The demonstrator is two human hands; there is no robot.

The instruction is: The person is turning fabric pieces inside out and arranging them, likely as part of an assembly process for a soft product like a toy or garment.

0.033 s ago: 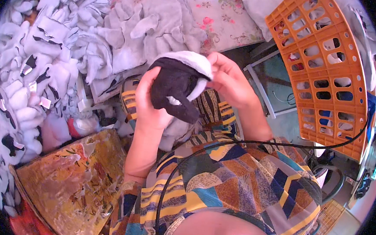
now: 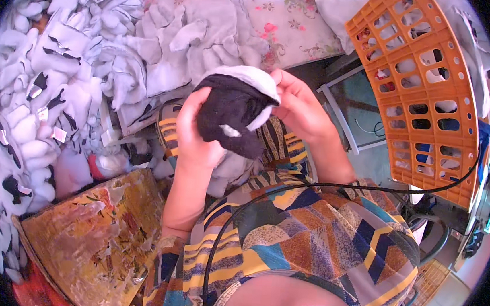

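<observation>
Above my lap I hold up a black fabric glove (image 2: 225, 114) whose white fleecy part is folded over its top edge. My left hand (image 2: 192, 123) is wrapped round its left side, with the thumb over the black cloth. On the right side, my right hand (image 2: 301, 103) pinches the white edge between thumb and fingers. A bit of white shows through low on the black cloth. Part of the glove hides the left fingers. Beyond my hands, white fleecy gloves (image 2: 199, 34) lie spread on the table.
A large heap of white gloves (image 2: 36, 102) fills the left side. The tabletop (image 2: 289, 24) has a flowered cover. An orange plastic crate (image 2: 416, 92) stands tilted at right. Near left is a worn yellow-brown board (image 2: 88, 238). A black cable (image 2: 311, 185) crosses my patterned clothing.
The black cloth's lower flap has shifted slightly, and its dangling finger-like part shows less distinctly. The white edge at my right hand has moved a little. Both hands hold nearly the same places.
</observation>
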